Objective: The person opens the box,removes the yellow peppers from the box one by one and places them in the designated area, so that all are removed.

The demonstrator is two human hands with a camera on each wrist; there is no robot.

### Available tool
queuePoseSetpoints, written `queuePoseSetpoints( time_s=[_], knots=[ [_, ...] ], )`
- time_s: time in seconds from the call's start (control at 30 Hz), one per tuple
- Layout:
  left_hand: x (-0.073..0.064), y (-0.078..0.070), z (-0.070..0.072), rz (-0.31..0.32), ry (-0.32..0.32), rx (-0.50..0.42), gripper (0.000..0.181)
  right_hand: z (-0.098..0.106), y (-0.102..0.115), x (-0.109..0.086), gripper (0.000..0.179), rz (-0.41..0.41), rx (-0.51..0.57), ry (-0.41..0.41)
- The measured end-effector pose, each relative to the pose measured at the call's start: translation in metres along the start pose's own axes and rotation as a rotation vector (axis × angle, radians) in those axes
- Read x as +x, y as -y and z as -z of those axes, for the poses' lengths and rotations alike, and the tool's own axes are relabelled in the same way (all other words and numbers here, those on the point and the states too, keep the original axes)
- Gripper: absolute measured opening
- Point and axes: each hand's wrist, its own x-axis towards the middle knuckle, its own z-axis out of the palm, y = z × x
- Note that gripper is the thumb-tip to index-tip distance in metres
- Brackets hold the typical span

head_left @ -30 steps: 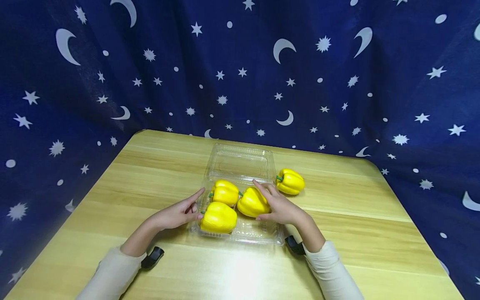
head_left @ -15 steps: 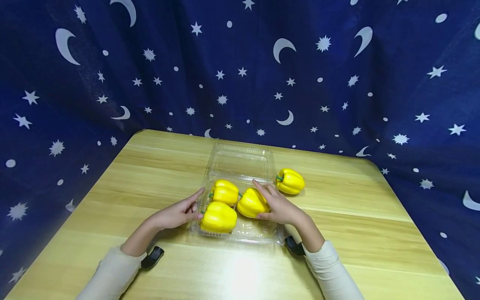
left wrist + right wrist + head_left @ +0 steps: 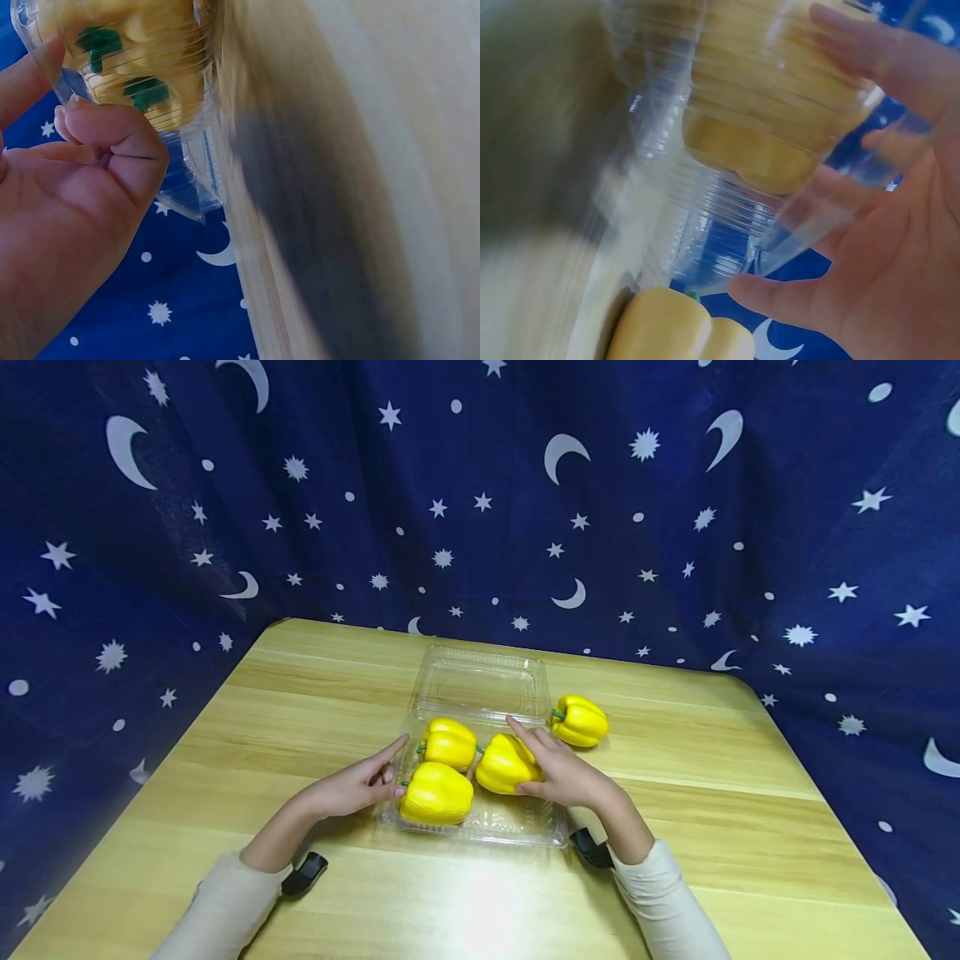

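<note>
A clear plastic clamshell container (image 3: pixel 517 827) lies with its lid (image 3: pixel 480 681) folded back on the table. Inside it are three yellow bell peppers: one at the back left (image 3: pixel 448 745), one at the front left (image 3: pixel 437 793) and one on the right (image 3: pixel 504 766). At the left rim, my left hand (image 3: pixel 348 789) pinches the edge, index finger extended and other fingers curled, as the left wrist view shows. My right hand (image 3: pixel 566 772) holds the right pepper from its right side, thumb in front. In the right wrist view, the clear wall partly covers the right fingers (image 3: pixel 817 202).
A further yellow bell pepper (image 3: pixel 581 721) lies on the wooden table (image 3: pixel 705 827), right of the container near the lid hinge. Black wrist straps (image 3: pixel 303 875) sit under both wrists. A dark blue curtain (image 3: pixel 480 468) with moons and stars stands behind the table.
The right pepper and my right hand have shifted very slightly to the right. My left hand and the other peppers keep their places.
</note>
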Motion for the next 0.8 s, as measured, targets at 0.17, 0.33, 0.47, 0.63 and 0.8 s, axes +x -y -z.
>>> queuePoseSetpoints(
  time_s=[0.17,0.33,0.47,0.63,0.8],
  knots=[
    [0.0,-0.001,0.0,0.003,0.001,0.002,0.078,0.004,0.002,-0.002,0.093,0.013,0.014,-0.001],
    [0.001,-0.001,0.0,0.002,0.004,-0.003,0.078,0.007,0.004,-0.004,0.093,0.015,0.033,-0.007],
    [0.001,-0.001,0.0,-0.001,0.003,0.001,0.079,0.009,0.004,-0.006,0.093,0.008,0.037,-0.012],
    [0.001,-0.001,-0.001,0.0,-0.008,0.011,0.078,0.013,0.004,-0.007,0.093,0.003,0.047,-0.018],
    [0.0,-0.003,-0.001,0.008,-0.015,0.021,0.078,0.017,0.002,-0.009,0.092,0.008,0.064,-0.039]
  ],
)
